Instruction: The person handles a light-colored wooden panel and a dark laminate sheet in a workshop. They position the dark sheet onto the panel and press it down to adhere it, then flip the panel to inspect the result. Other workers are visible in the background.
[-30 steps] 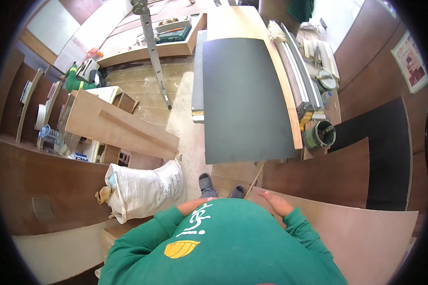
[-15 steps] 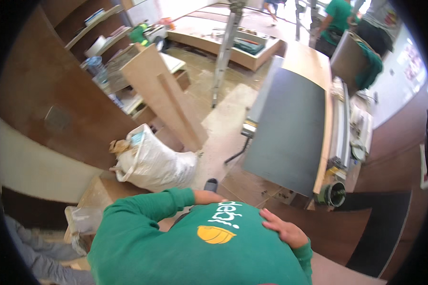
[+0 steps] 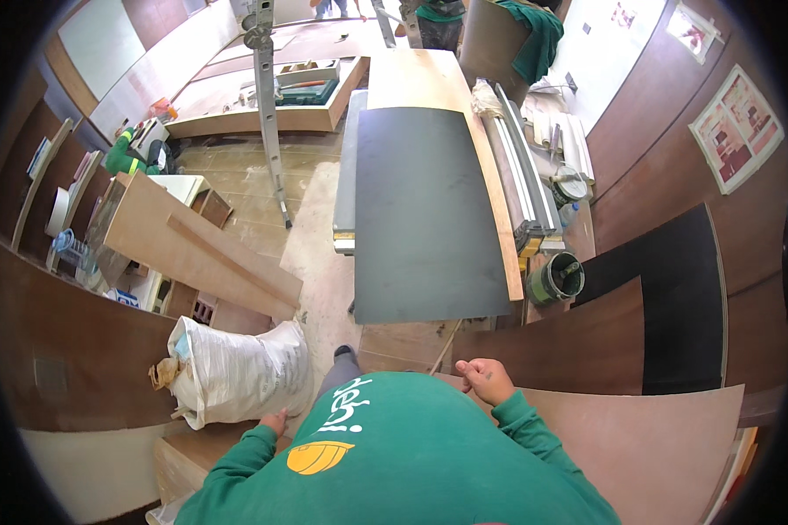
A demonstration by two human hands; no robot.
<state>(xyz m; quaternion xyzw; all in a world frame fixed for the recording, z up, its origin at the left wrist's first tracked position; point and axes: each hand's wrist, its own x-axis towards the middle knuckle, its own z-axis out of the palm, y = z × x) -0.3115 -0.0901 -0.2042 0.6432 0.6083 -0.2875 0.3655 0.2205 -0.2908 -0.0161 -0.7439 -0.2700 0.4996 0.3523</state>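
Note:
My right hand (image 3: 486, 381) is held in front of my torso with its fingers curled in, and nothing shows in it. Low at my left side, my left hand (image 3: 275, 423) is partly seen beside a stuffed white sack (image 3: 252, 372); its fingers are mostly hidden. Ahead of me a large dark grey sheet (image 3: 429, 210) lies on a light wood board (image 3: 411, 74), apart from both hands. A thin stick (image 3: 447, 346) slants down below the sheet's near edge, close to my right hand but not clearly touching it.
A wooden plank (image 3: 197, 249) leans at the left by the shelves (image 3: 48, 184). A metal ladder leg (image 3: 270, 122) stands beyond it. To the right are a paint-stained bucket (image 3: 556, 278), long metal profiles (image 3: 515, 171) and dark panels (image 3: 665, 297). A brownish sheet (image 3: 622, 446) lies near my right arm.
My view has swung right. My right hand has come off my torso and its fingers have curled in. The left hand has dropped from my front to my side.

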